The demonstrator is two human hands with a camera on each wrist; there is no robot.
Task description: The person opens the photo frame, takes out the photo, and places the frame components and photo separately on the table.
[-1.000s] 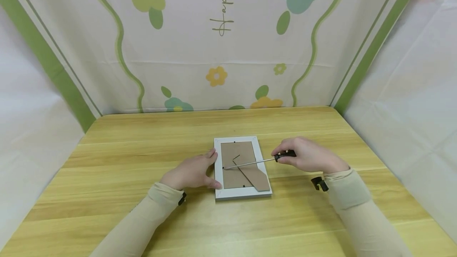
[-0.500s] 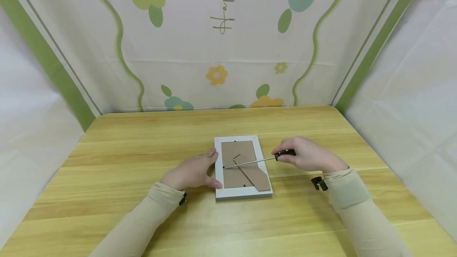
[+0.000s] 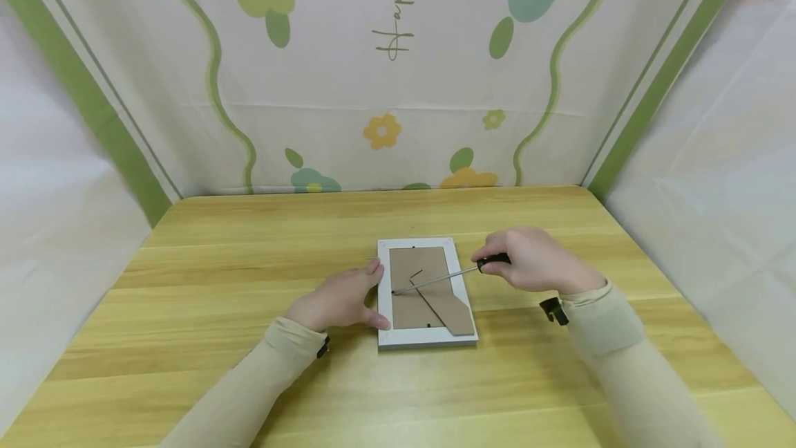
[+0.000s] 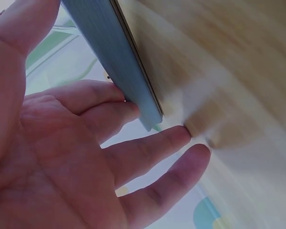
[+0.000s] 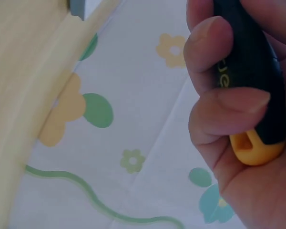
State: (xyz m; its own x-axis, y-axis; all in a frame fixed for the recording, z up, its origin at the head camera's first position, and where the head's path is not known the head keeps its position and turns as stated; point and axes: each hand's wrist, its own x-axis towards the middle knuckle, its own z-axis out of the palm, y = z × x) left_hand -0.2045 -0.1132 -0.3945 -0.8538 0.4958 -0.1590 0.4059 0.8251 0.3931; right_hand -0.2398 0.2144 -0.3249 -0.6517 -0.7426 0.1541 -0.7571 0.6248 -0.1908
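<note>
A white picture frame (image 3: 423, 338) lies face down on the wooden table, its brown backing board (image 3: 407, 311) and folded stand leg (image 3: 457, 316) showing. Small black tabs sit along the board's edges. My left hand (image 3: 338, 299) rests against the frame's left side, thumb at the near corner; the left wrist view has its fingers extended, two touching the side. In my right hand (image 3: 528, 261) I grip a screwdriver (image 3: 444, 277) by its handle. Its shaft slants across the board, and the tip is at the left tab (image 3: 393, 292). The right wrist view shows a black handle (image 5: 250, 62) with a yellow end.
The wooden table (image 3: 249, 247) extends around the frame on all sides. A flower-patterned cloth (image 3: 323, 75) hangs behind its far edge, with pale cloth walls (image 3: 715, 157) to left and right. Dark bands (image 3: 553, 311) show at both wrists.
My right hand has risen slightly and shifted toward the frame, so the screwdriver slants more steeply. Its tip stays at the left tab. The left hand keeps its place on the frame.
</note>
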